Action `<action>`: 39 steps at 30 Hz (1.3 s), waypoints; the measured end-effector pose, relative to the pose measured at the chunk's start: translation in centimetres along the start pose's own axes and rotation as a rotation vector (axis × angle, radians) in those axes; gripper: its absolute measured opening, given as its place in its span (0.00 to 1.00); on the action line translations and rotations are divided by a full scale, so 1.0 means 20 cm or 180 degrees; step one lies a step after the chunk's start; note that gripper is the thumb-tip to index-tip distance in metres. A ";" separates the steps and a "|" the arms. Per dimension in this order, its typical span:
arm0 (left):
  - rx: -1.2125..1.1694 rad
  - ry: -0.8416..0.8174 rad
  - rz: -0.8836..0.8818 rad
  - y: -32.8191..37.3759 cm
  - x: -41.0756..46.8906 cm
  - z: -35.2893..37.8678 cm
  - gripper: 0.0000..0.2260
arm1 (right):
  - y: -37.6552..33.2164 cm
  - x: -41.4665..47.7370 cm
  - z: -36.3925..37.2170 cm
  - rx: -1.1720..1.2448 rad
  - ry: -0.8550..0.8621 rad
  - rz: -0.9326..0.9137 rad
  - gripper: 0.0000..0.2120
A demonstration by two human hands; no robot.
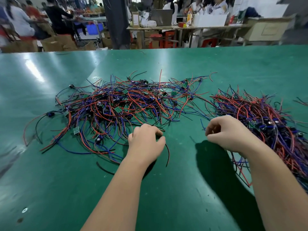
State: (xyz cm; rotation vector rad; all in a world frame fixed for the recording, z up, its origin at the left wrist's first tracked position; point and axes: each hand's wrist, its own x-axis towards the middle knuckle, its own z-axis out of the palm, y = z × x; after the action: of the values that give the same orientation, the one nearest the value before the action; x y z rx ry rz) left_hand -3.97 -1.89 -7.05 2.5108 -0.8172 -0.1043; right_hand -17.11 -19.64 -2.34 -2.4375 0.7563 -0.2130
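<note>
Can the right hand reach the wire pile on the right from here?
Probably yes: the right hand is close beside the near edge of the right wire pile, with nothing between them.

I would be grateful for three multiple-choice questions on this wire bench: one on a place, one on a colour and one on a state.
1. Where does the spread-out wire pile lie?
A. just beyond the left hand
B. on the floor
C. inside a box

2. What colour is the table?
A. grey
B. green
C. white

3. What is the left hand doing?
A. lying flat on the table
B. pinching a dark wire
C. holding scissors

Answers:
1 A, the pile spreads out from just past its fingers.
2 B, the bare surface between the arms is green.
3 B, the wire curves down from under its thumb.
</note>
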 end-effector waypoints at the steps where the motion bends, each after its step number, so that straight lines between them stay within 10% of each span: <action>1: -0.0028 -0.0002 0.0009 0.00 0.00 0.00 0.10 | -0.03 -0.01 -0.02 0.0235 0.0128 -0.0107 0.08; 9: 0.0029 0.0127 0.0142 -0.01 0.01 -0.02 0.10 | -0.40 0.33 -0.33 0.0114 0.2279 -0.1264 0.09; 13: 0.0089 0.0249 0.0056 -0.01 0.00 -0.02 0.10 | -0.40 0.50 -0.25 -0.0371 0.1381 -0.0562 0.13; 23: 0.0111 0.0350 -0.1078 -0.03 0.00 -0.06 0.25 | -0.33 0.18 0.00 0.0501 0.1105 -0.0730 0.07; 32: 0.0054 -0.0361 0.0726 0.04 -0.01 0.02 0.19 | -0.13 0.03 0.30 0.0245 0.0259 -0.0646 0.07; 39: 0.0374 0.0661 -0.0636 -0.04 -0.01 -0.10 0.08 | -0.09 0.05 0.34 0.0273 0.0173 -0.0593 0.06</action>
State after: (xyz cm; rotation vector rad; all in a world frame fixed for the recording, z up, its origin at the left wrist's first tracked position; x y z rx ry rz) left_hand -3.19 -0.36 -5.75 2.6531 -0.5016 0.1395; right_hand -13.35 -15.71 -6.94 -2.4284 0.5309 -0.3772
